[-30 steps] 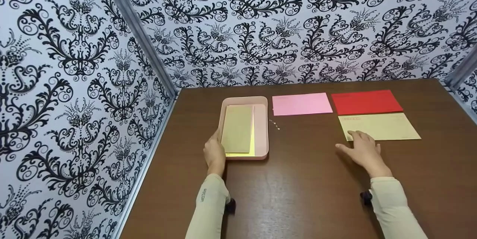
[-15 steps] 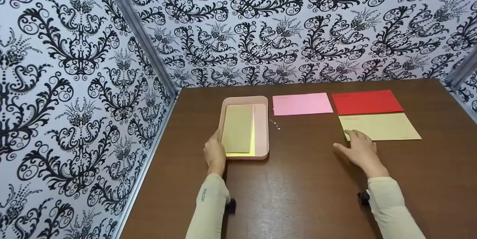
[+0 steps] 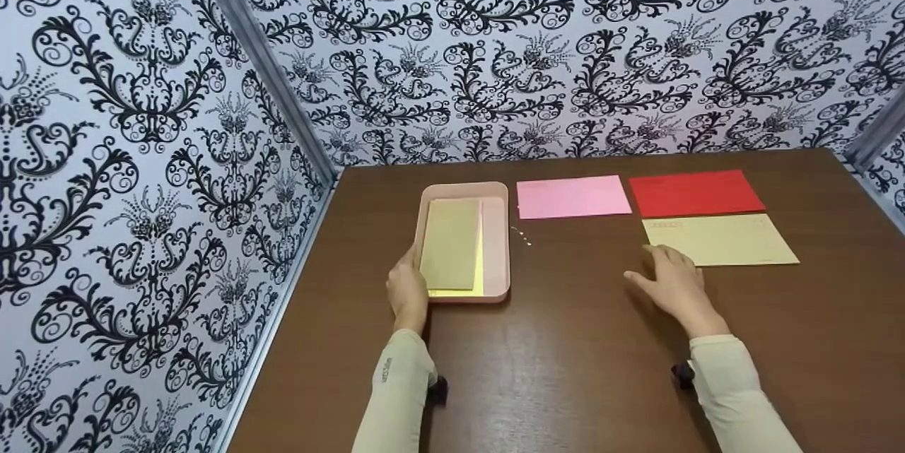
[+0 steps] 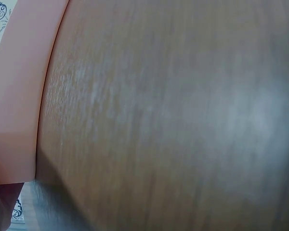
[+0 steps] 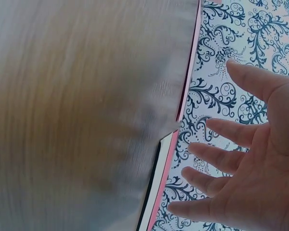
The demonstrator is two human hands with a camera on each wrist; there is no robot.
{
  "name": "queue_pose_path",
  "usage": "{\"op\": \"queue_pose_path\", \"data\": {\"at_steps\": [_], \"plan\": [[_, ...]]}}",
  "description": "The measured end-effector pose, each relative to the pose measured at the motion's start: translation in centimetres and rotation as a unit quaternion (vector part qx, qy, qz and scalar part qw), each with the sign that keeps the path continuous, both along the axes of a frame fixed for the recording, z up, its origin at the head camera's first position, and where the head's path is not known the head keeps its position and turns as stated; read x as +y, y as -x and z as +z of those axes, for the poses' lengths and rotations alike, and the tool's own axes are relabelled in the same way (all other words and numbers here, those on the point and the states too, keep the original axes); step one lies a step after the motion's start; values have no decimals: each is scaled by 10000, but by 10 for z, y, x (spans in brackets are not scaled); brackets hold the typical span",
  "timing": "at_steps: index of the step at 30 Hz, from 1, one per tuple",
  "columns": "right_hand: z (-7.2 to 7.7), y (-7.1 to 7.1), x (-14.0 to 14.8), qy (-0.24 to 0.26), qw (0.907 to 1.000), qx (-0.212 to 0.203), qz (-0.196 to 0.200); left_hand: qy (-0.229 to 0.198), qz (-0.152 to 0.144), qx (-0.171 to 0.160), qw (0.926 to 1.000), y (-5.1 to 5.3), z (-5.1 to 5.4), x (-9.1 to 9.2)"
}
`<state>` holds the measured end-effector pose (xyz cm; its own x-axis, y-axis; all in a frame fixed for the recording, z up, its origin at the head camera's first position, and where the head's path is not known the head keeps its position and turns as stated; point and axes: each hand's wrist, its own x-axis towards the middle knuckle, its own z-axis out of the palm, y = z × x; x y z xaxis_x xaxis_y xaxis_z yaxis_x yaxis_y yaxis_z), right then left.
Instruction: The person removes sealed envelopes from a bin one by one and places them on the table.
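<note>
A pink rectangular tray [image 3: 497, 248] stands at the left of the table. Inside it lies a tan envelope [image 3: 450, 244], partly over a yellow one [image 3: 479, 276]. At the tray's near left side, my left hand [image 3: 408, 292] grips its edge; the fingertips are mostly hidden. The left wrist view shows the tray's wall [image 4: 19, 96] close up. My right hand [image 3: 675, 288] hovers with fingers spread, holding nothing, by the near left corner of a pale yellow envelope [image 3: 735, 241]. In the right wrist view the palm and spread fingers of the right hand [image 5: 245, 163] show.
A red envelope [image 3: 696, 193] lies just behind the pale yellow one. A pink envelope [image 3: 573, 197] lies between the tray and the red one. Small pale marks [image 3: 522, 234] show on the brown table [image 3: 551, 361]. Patterned walls [image 3: 495, 50] close off the back and left.
My right hand has drifted left, off most of the pale yellow envelope toward its left corner. The left hand and tray have stayed put.
</note>
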<state>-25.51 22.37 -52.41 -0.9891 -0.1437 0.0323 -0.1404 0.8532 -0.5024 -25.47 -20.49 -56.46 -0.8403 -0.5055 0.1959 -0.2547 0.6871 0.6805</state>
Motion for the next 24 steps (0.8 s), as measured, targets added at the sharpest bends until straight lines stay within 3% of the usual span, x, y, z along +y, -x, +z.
{"op": "queue_pose_path", "data": {"at_steps": [11,24], "plan": [[-3,0,-9,46,9999,48,92,-159,28,-107,9998,1,0,-1],[-5,-1,-18,99,9996,128,230,25,-1,-26,10000,1,-2,-2]]}}
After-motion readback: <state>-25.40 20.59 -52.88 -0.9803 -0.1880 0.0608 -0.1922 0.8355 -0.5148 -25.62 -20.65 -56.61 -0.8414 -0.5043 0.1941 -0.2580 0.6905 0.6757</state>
